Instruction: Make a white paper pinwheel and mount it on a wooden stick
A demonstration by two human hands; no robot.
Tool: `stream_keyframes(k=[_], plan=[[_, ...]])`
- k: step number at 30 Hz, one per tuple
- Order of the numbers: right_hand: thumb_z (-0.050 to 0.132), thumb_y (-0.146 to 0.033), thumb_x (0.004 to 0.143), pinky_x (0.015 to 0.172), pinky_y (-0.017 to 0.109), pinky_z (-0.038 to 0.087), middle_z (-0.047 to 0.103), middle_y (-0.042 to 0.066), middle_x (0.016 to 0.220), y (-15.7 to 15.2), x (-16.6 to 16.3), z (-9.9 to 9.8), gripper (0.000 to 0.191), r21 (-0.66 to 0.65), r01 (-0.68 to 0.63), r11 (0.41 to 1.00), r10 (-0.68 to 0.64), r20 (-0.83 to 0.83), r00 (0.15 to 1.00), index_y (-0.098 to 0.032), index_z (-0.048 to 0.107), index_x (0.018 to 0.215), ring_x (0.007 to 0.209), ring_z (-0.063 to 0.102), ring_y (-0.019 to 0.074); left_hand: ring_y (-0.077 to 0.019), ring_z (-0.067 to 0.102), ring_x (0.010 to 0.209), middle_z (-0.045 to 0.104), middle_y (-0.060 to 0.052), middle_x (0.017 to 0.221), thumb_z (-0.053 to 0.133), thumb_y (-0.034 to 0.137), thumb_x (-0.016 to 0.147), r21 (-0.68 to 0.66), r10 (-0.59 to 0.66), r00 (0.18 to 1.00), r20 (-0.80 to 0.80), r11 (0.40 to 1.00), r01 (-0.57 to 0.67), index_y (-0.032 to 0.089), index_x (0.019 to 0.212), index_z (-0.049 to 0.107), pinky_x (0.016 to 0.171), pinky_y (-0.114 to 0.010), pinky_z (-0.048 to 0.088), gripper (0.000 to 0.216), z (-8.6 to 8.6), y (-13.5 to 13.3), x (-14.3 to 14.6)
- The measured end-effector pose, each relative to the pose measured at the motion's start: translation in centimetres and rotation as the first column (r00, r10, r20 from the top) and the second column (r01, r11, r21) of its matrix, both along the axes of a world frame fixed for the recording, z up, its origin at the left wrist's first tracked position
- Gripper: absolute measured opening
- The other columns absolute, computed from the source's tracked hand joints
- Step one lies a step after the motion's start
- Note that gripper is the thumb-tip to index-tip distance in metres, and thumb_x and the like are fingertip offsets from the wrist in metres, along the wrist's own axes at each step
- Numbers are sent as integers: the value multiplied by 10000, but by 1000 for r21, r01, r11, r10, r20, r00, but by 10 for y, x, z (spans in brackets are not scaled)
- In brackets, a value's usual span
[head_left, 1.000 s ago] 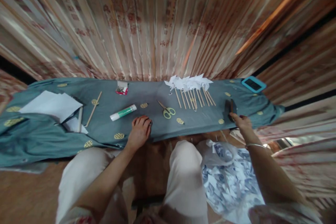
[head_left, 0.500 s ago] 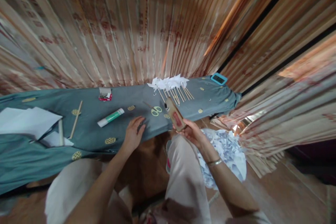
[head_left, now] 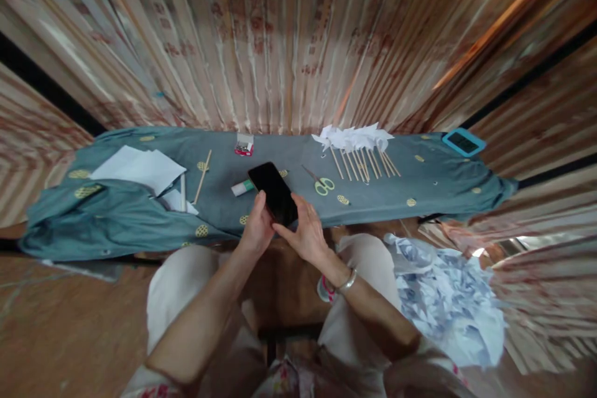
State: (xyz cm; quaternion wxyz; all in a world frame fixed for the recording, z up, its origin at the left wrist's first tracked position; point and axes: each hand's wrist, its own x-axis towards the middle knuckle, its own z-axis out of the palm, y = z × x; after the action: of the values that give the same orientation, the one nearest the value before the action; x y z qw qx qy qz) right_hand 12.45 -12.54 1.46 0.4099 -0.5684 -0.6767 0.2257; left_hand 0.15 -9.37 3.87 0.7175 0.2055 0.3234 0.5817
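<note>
A smartphone (head_left: 273, 191) with a dark screen faces me above the table's near edge. My left hand (head_left: 258, 224) grips its lower left side, and my right hand (head_left: 305, 229) is closed around its lower right edge. Behind the phone lies a glue stick (head_left: 242, 187), partly covered by it. Green-handled scissors (head_left: 321, 183) rest to the right. Farther right, several white paper pinwheels (head_left: 354, 137) on wooden sticks lie in a row along the back of the table.
On the cloth-covered table (head_left: 289, 144) are a small box (head_left: 244, 144), a wooden stick (head_left: 202, 175), white paper sheets (head_left: 135, 168) and a blue-framed device (head_left: 463, 142). A bag of crumpled paper (head_left: 448, 298) stands on the floor at right. Curtains hang behind.
The phone has moved left and turned from its back to its screen. My left hand has come over to hold it alongside the right. The view has shifted left.
</note>
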Motion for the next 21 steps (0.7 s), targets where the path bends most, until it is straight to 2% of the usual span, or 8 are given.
stream_keyframes(k=[2, 5, 7, 9, 11, 13, 15, 21], plan=[[814, -403, 746, 1215, 559, 357, 552, 190, 1494, -1, -3, -5, 817, -9, -38, 999, 37, -69, 997, -151, 484, 1449, 1422, 487, 337, -276, 565, 1365, 710, -100, 1315, 640, 483, 916, -27, 43, 999, -9, 999, -43, 168, 1289, 647, 1180, -422, 420, 488, -1, 3, -6], [831, -416, 731, 1172, 497, 431, 609, 144, 1420, 2, -3, -13, 796, -125, -46, 991, -4, -377, 926, -207, 505, 1426, 1317, 578, 289, -277, 612, 1311, 736, -105, 1263, 616, 478, 939, -85, 64, 996, -57, 994, -68, 147, 1289, 644, 1156, -426, 448, 483, -4, 6, -12], [829, -429, 734, 1057, 413, 534, 699, 82, 1222, 5, 2, -16, 656, -267, -107, 958, -86, -621, 779, -249, 586, 1315, 1131, 665, 227, -278, 640, 1275, 749, -107, 1232, 585, 497, 956, -112, 39, 996, -77, 993, -47, 142, 1284, 650, 1134, -427, 470, 488, -6, 6, -13], [826, -444, 728, 844, 334, 619, 716, 19, 996, 9, 8, -17, 476, -391, -279, 877, -141, -765, 629, -253, 659, 1130, 903, 684, 171, -278, 657, 1250, 756, -104, 1214, 562, 512, 967, -118, 10, 996, -91, 993, -20, 144, 1287, 656, 1124, -427, 481, 497, -7, 5, -12], [858, -406, 682, 688, 288, 635, 696, -12, 902, 13, 15, -15, 371, -445, -436, 782, -147, -812, 565, -234, 686, 962, 769, 647, 137, -272, 661, 1244, 757, -94, 1214, 536, 514, 982, -111, -9, 995, -103, 994, -3, 151, 1305, 652, 1125, -425, 480, 500, -9, 5, -10], [868, -363, 660, 650, 267, 638, 692, -25, 847, 16, 20, -11, 318, -438, -531, 725, -119, -839, 531, -218, 700, 887, 722, 625, 117, -260, 660, 1245, 758, -85, 1212, 500, 505, 1002, -100, -13, 994, -110, 995, 2, 155, 1315, 647, 1127, -413, 477, 492, -9, 4, -8], [874, -313, 642, 662, 258, 641, 709, -32, 828, 17, 23, -9, 325, -430, -598, 676, -85, -852, 517, -220, 714, 910, 714, 637, 109, -249, 656, 1249, 764, -78, 1190, 449, 489, 1027, -92, -8, 994, -111, 996, -2, 150, 1309, 649, 1122, -395, 481, 484, -9, 4, -7], [873, -232, 611, 664, 237, 627, 737, -45, 857, 17, 19, -12, 357, -432, -644, 631, -43, -849, 527, -224, 702, 924, 752, 669, 113, -254, 660, 1233, 779, -60, 1119, 351, 465, 1059, -133, 5, 990, -142, 991, -24, 157, 1273, 665, 1063, -374, 530, 489, -7, 0, -8]])
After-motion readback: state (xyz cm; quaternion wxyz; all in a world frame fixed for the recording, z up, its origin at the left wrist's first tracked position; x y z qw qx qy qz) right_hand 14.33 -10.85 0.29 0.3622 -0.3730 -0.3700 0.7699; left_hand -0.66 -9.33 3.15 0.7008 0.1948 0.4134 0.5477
